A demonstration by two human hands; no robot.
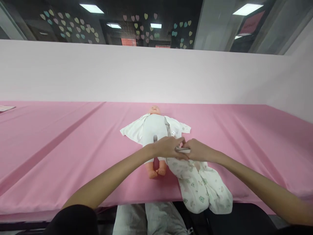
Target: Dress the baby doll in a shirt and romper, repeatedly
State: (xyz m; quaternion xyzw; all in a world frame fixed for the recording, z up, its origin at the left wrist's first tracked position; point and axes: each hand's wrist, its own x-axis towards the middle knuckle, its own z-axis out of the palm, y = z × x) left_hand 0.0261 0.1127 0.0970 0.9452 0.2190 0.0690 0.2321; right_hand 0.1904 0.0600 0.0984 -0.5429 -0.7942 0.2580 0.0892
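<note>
A white bodysuit (148, 132) encloses the torso of a peach-coloured plastic baby doll (154, 122), face up on the pink cloth-covered worktop (73, 156). Both forearms reach inward, and the left hand (170, 147) and right hand (199, 150) meet beside the doll's legs, fingers pinched on a white, green-printed fabric garment (195, 182); the fingers partly hide the grip. The doll's head points away, its long axis running toward the person. The garment's legs slant right, their feet overhanging the near edge.
</note>
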